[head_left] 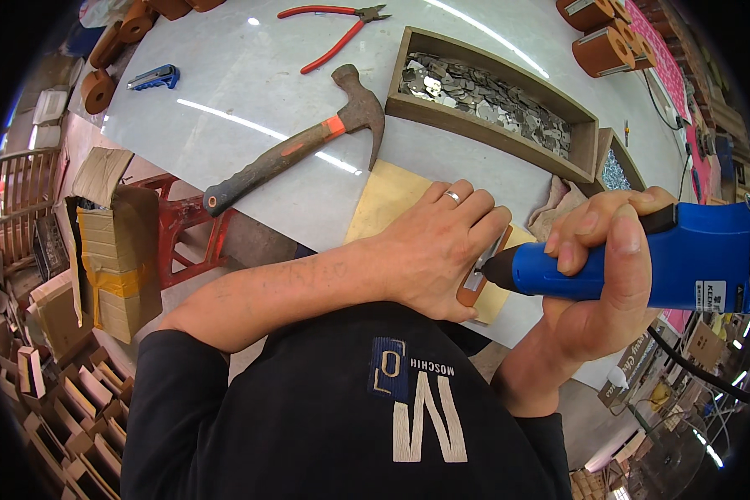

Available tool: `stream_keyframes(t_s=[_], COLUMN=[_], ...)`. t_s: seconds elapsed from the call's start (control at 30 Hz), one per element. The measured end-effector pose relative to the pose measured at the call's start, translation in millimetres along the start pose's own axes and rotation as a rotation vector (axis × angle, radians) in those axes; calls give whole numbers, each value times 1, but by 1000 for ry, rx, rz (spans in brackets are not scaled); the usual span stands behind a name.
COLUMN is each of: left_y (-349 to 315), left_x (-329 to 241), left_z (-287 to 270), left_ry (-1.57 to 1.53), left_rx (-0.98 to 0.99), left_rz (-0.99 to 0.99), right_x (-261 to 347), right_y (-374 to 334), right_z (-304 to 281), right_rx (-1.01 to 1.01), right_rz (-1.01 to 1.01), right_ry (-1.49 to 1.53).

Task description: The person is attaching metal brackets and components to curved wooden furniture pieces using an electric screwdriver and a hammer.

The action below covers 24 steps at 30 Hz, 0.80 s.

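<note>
My right hand (604,271) is wrapped round a blue electric screwdriver (708,250). The tool lies nearly level, and its dark nose points left. Its tip meets a small brown piece (472,295) with a bit of metal on it. Over that piece lies my left hand (442,242), a ring on one finger; fingers and thumb grip its sides. Most of the piece is hidden under the hand. Beneath it is a pale yellow board (383,196) on the grey table (250,75). Whether the bit sits in a screw is too small to tell.
A claw hammer (287,158), red-handled cutting pliers (329,37) and a blue utility knife (154,77) lie beyond my left arm. A wooden tray (583,137) holds metal plates; a smaller box (633,171) holds screws. Brown rolls (600,52) stand behind. A cardboard box (125,250) is left.
</note>
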<state>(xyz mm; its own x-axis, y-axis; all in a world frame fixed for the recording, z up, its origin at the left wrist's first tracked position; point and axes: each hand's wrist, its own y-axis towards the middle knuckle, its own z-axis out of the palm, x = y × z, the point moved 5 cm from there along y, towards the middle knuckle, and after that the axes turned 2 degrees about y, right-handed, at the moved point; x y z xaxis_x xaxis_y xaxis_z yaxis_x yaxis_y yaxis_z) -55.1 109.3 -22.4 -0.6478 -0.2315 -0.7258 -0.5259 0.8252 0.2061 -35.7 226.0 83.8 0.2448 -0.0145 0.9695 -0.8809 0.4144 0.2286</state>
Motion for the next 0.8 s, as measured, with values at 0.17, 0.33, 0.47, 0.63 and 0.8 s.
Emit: stream_keyframes(t_s=[0.17,0.33,0.47,0.63,0.8], left_y=[0,1,0,0,0], left_x=[1,-1,-1,1,0], left_z=[1,-1,-1,1,0], left_ry=[-15,25,30,-8,7], left_rx=[43,-14,-15,44,14], left_rz=[-23,13,4,-33,-12], right_x=[-1,-1,-2,-3,-3], right_y=[0,1,2,2,0], right_z=[0,1,1,1,1], right_rx=[-19,-18,12,2,-19], right_rz=[21,50,30,45,50], right_ry=[3,-24,-3,0,-11])
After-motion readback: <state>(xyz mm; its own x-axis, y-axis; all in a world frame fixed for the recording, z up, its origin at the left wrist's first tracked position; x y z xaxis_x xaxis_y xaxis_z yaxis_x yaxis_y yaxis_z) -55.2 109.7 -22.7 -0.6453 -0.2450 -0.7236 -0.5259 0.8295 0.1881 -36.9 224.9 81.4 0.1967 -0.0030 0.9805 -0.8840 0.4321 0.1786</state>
